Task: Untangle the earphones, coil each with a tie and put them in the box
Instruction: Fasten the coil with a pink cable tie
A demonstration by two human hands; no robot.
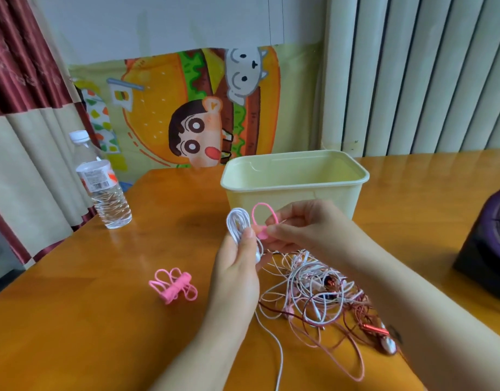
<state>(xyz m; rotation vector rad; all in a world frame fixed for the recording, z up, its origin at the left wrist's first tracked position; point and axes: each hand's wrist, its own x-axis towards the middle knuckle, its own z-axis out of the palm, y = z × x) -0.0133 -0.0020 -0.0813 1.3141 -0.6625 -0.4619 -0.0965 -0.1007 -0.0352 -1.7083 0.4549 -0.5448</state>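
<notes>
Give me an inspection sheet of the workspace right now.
Surface: wooden table, glossy.
Job's things: white coil and pink tie held up; spare ties lying left; cream box behind, open.
Clutter: water bottle far left; dark speaker at right edge.
Hands: left hand grips the coil; right hand pinches the tie.
Cables: tangled earphones, white, pink and red, below right forearm; one white lead trails to near edge.
Surroundings: cartoon poster, curtains.

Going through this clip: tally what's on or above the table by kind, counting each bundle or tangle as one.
Water bottles: 2
Box: 1
Coiled white earphone, gripped by the left hand: 1
Pink tie, pinched by the right hand: 1
Bundle of pink ties: 1
Tangle of earphones: 1
Dark speaker: 1
Total: 8
</notes>
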